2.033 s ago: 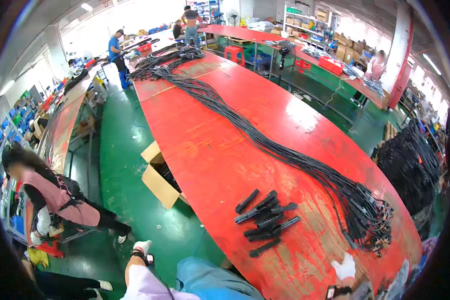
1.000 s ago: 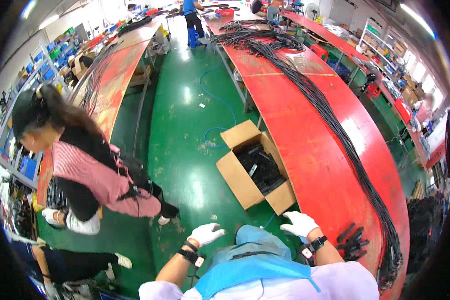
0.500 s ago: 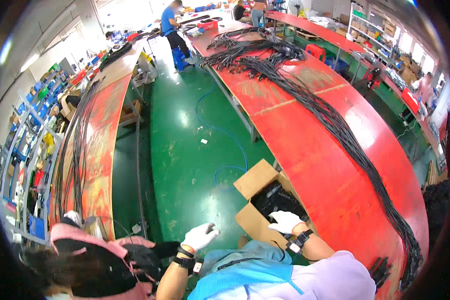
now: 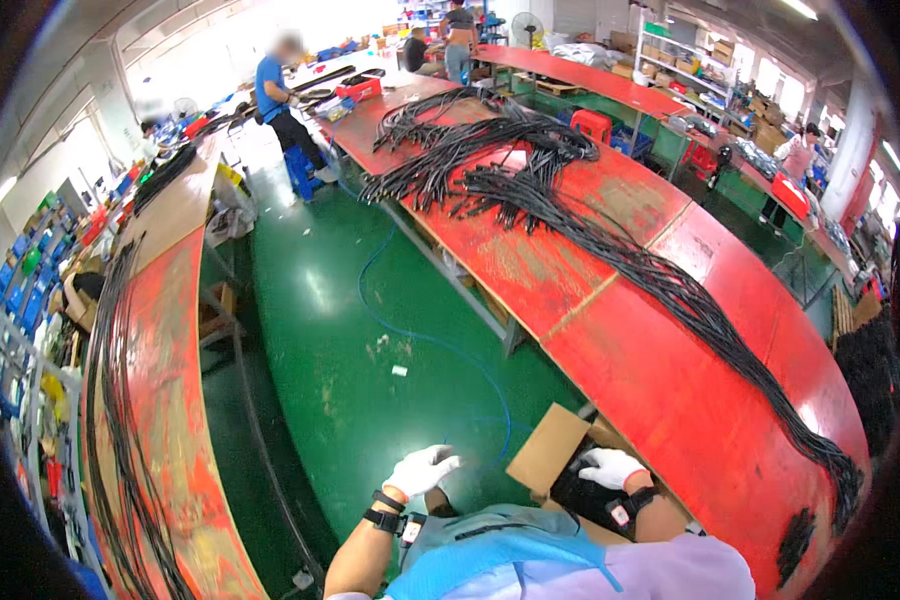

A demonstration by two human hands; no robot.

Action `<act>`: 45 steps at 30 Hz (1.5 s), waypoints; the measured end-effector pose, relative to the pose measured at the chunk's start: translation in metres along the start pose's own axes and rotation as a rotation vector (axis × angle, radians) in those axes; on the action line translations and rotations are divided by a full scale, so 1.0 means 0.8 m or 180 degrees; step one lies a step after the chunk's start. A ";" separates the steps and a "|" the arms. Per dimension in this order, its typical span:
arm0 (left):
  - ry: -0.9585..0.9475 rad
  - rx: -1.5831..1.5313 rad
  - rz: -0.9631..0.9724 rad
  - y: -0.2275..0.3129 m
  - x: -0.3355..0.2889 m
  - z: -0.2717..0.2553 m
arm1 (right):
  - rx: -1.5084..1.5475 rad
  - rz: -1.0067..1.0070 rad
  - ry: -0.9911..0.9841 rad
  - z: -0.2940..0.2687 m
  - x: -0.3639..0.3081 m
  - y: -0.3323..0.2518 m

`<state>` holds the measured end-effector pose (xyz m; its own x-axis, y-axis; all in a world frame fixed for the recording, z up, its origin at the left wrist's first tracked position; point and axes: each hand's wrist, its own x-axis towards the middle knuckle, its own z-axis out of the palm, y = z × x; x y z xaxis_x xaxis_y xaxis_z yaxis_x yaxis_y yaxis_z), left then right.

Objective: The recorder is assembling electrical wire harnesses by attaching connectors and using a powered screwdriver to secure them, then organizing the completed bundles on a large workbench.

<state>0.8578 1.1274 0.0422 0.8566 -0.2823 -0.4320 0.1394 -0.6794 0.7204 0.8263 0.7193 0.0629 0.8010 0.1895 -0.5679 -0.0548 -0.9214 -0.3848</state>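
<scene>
My left hand (image 4: 422, 472), in a white glove, hovers over the green floor in front of my body. Its fingers are loosely bent and apart, with nothing in them. My right hand (image 4: 610, 468), gloved alike, is at the open cardboard box (image 4: 548, 447) beside the red table. Those fingers are spread and slightly curved, with no held thing showing. Black parts (image 4: 580, 492) fill the box below this hand; their kind is too dark to tell. Whether the hand touches them I cannot tell.
A long bundle of black cables (image 4: 660, 290) runs along the red table (image 4: 630, 390) on my right. More cables (image 4: 120, 400) lie on the left table (image 4: 175, 400). A blue hose (image 4: 450, 345) crosses the floor. A person in blue (image 4: 288, 115) stands farther off.
My view has shifted, and the box sits lower and farther right in it. The person in pink and black at lower left is out of view. Both hands still show no held thing.
</scene>
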 end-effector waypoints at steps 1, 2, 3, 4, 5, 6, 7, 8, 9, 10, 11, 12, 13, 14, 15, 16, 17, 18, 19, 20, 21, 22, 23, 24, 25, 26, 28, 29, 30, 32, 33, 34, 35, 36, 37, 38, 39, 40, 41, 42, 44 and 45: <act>-0.0100 -0.0145 0.0264 0.002 0.027 -0.020 | 0.0315 0.0002 0.0251 0.002 0.015 -0.003; -0.0110 0.0039 0.0327 0.014 0.044 -0.046 | 0.0425 0.0075 0.0336 -0.005 0.024 -0.015; -0.0202 0.0113 0.0376 0.021 0.069 -0.069 | 0.0541 0.0180 0.0458 -0.021 0.033 -0.030; -0.0279 0.0185 0.0413 0.029 0.090 -0.086 | 0.0568 0.0160 0.0525 -0.032 0.038 -0.034; -0.0309 0.0278 0.0435 0.036 0.116 -0.106 | 0.0589 0.0266 0.0801 -0.044 0.045 -0.048; -0.0366 0.0320 0.0449 0.045 0.141 -0.122 | 0.0587 0.0369 0.0850 -0.057 0.055 -0.053; -0.0398 0.0298 0.0649 0.056 0.165 -0.133 | 0.0583 0.0497 0.0898 -0.066 0.061 -0.049; -0.0426 0.0274 0.0838 0.068 0.189 -0.143 | 0.0673 0.0621 0.0870 -0.067 0.077 -0.031; -0.0528 0.0347 0.0911 0.079 0.216 -0.157 | 0.0705 0.0512 0.0885 -0.078 0.092 -0.021; -0.0639 0.0409 0.0964 0.103 0.241 -0.177 | 0.0724 0.0608 0.0971 -0.091 0.105 -0.014; -0.0712 0.0461 0.0985 0.124 0.261 -0.196 | 0.0727 0.0662 0.1036 -0.108 0.125 -0.010; -0.0640 0.0536 0.1015 0.132 0.291 -0.210 | 0.0794 0.0702 0.1093 -0.128 0.148 -0.002; -0.0580 0.0622 0.1052 0.147 0.321 -0.228 | 0.0874 0.0752 0.1154 -0.148 0.175 0.010; -0.0512 0.0622 0.0904 0.160 0.344 -0.241 | 0.0893 0.0873 0.1276 -0.164 0.201 0.020; -0.0417 0.0614 0.1033 0.163 0.374 -0.260 | 0.0844 0.0654 0.1487 -0.175 0.240 0.040; -0.0544 0.0203 0.0793 0.177 0.402 -0.277 | 0.1019 0.0718 0.1514 -0.205 0.262 0.036; -0.0661 -0.0210 0.0543 0.193 0.433 -0.292 | 0.1131 0.0608 0.1546 -0.227 0.291 0.042; -0.0614 -0.0728 0.0438 0.203 0.460 -0.302 | 0.1005 0.0642 0.1248 -0.266 0.318 0.034; -0.0595 -0.1245 0.0395 0.219 0.495 -0.310 | 0.1043 0.0411 0.1602 -0.279 0.347 0.051; -0.0554 -0.1637 0.0281 0.230 0.529 -0.315 | 0.0880 0.0345 0.1657 -0.306 0.373 0.052; -0.0527 -0.1904 0.0272 0.237 0.553 -0.324 | 0.1141 0.0366 0.1720 -0.330 0.399 0.045; -0.0504 -0.2103 0.0158 0.250 0.580 -0.322 | 0.1371 0.0321 0.1789 -0.352 0.422 0.046; -0.0480 -0.2305 0.0046 0.261 0.604 -0.317 | 0.1594 0.0280 0.1861 -0.370 0.444 0.050; -0.0572 -0.2341 -0.0011 0.269 0.625 -0.310 | 0.1645 0.0255 0.1962 -0.385 0.464 0.057; -0.0668 -0.2378 -0.0066 0.277 0.645 -0.300 | 0.1691 0.0233 0.2066 -0.399 0.482 0.064; -0.0832 -0.2357 -0.0147 0.282 0.668 -0.288 | 0.1721 0.0213 0.2181 -0.414 0.495 0.074; -0.0863 -0.2693 -0.0407 0.270 0.711 -0.262 | 0.1582 0.0351 0.2078 -0.445 0.518 0.072; -0.0881 -0.2855 -0.0552 0.259 0.734 -0.251 | 0.1519 0.0407 0.2023 -0.460 0.529 0.070; -0.1016 -0.3000 -0.0790 0.252 0.759 -0.239 | 0.1594 0.0384 0.1973 -0.473 0.539 0.071; -0.0916 -0.3437 -0.0998 0.249 0.790 -0.217 | 0.1335 0.0457 0.1952 -0.497 0.557 0.076; -0.0836 -0.3604 -0.1020 0.245 0.808 -0.212 | 0.1067 0.0440 0.1943 -0.510 0.569 0.079; -0.0878 -0.3600 -0.1075 0.234 0.821 -0.208 | 0.1054 0.0439 0.1787 -0.519 0.583 0.084; -0.0837 -0.3931 -0.1052 0.218 0.828 -0.205 | 0.1068 0.0486 0.1749 -0.517 0.605 0.091; -0.0802 -0.4267 -0.1012 0.207 0.842 -0.201 | 0.0745 0.0458 0.1922 -0.513 0.633 0.102; -0.0882 -0.4618 -0.1132 0.225 0.836 -0.199 | 0.0406 0.0491 0.2065 -0.511 0.644 0.120; -0.0893 -0.4923 -0.1059 0.242 0.839 -0.194 | 0.0400 0.0575 0.2012 -0.513 0.656 0.138; -0.0848 -0.5221 -0.0983 0.257 0.835 -0.195 | 0.0273 0.0643 0.2127 -0.515 0.670 0.151; -0.0671 -0.5120 -0.1110 0.272 0.830 -0.201 | 0.0365 0.0675 0.2195 -0.519 0.685 0.157; -0.0724 -0.5120 -0.1189 0.275 0.833 -0.199 | 0.0453 0.0717 0.2269 -0.520 0.697 0.163; -0.0641 -0.5090 -0.1275 0.272 0.836 -0.203 | 0.0204 0.0631 0.2424 -0.517 0.715 0.157; -0.0569 -0.5055 -0.1405 0.270 0.839 -0.208 | -0.0353 0.0509 0.1902 -0.524 0.734 0.123; -0.0567 -0.5035 -0.1440 0.271 0.843 -0.217 | -0.0916 0.0319 0.1434 -0.535 0.743 0.098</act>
<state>1.5518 0.9071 0.0012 0.5601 -0.4109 -0.7194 0.7763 0.5636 0.2824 1.5534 0.6145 0.0062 0.9799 -0.0100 -0.1990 -0.0293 -0.9951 -0.0942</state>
